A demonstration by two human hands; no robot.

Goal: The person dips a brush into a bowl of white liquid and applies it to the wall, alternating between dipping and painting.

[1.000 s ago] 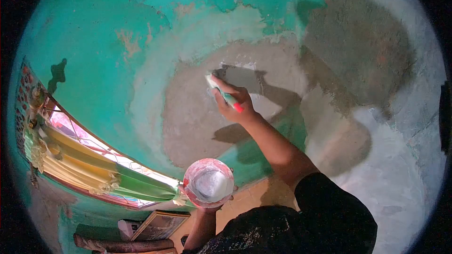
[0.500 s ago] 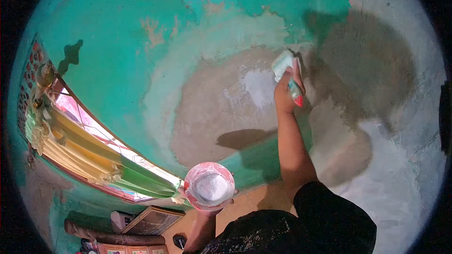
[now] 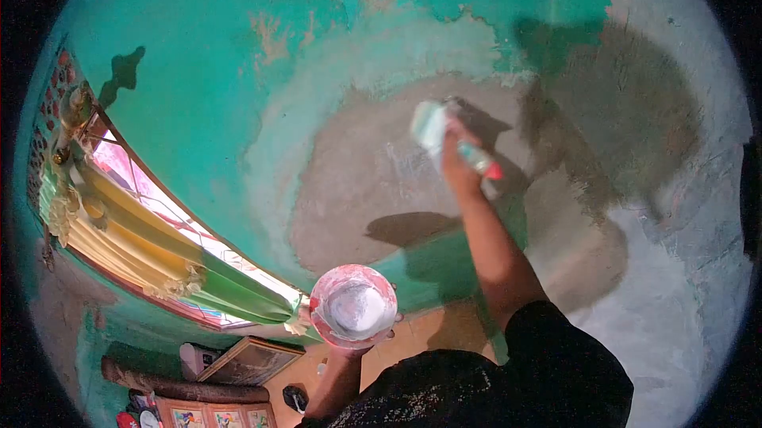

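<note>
My right hand (image 3: 454, 150) is closed round a putty knife (image 3: 480, 160) with a green handle and red end. The pale, white-smeared blade is blurred and lies over the grey-brown bare patch (image 3: 349, 182) of the wall; whether it touches cannot be made out. Lower down, my left hand (image 3: 394, 331) supports a red bowl (image 3: 319, 318) from below, most of its fingers hidden by it. White paste (image 3: 357, 310) fills the bowl's bottom and smears its inner wall.
Green painted wall (image 3: 190, 111) surrounds the patch, with grey plaster (image 3: 659, 293) to the right. At left hangs a yellow and green curtain (image 3: 159, 245) across a window. A framed picture (image 3: 254, 364) leans below, near a rolled-up mat (image 3: 182, 384) on the floor.
My right hand has swept the putty knife left and slightly down across the patch. The bright white smear has thinned to a faint one. The bowl stays nearly in place.
</note>
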